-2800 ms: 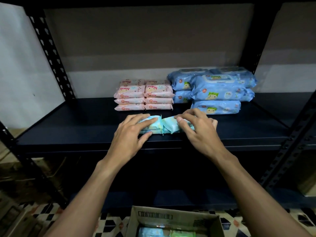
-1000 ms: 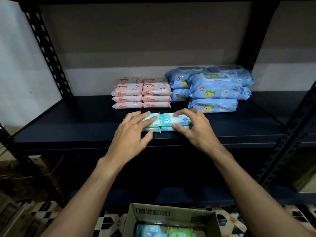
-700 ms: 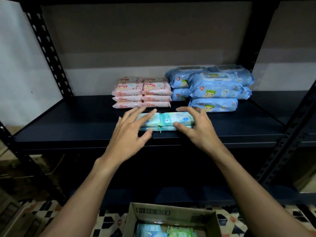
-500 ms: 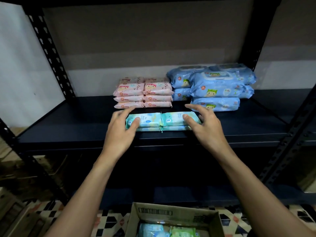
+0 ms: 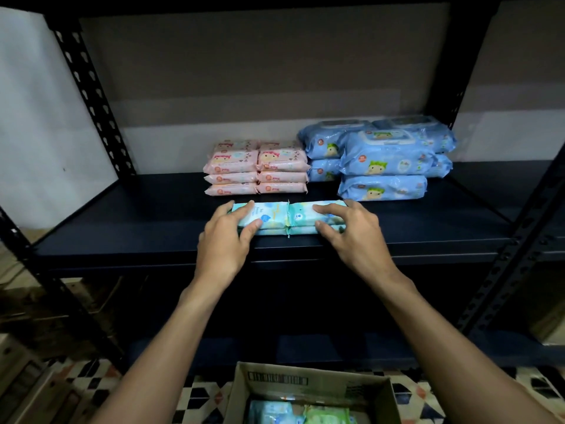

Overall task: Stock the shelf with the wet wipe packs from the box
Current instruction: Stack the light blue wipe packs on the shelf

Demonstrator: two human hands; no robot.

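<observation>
Two small stacks of teal wet wipe packs [image 5: 289, 217] lie side by side near the front edge of the dark shelf [image 5: 153, 221]. My left hand [image 5: 226, 240] rests on the left stack, fingers laid over its top and thumb against its front. My right hand [image 5: 351, 234] does the same on the right stack, with fairly straight fingers. Below, an open cardboard box [image 5: 308, 390] on the floor holds more teal and green packs [image 5: 299, 414].
Pink wipe packs [image 5: 255, 168] are stacked behind the teal ones, and larger blue packs [image 5: 382, 160] are piled to their right. Black perforated uprights [image 5: 91, 96] frame the shelf at both sides. The shelf's left and right parts are bare. A patterned tile floor lies below.
Both hands have slid the teal stacks further back on the shelf, toward the pink packs. My fingers have shifted from the stacks' outer ends onto their tops.
</observation>
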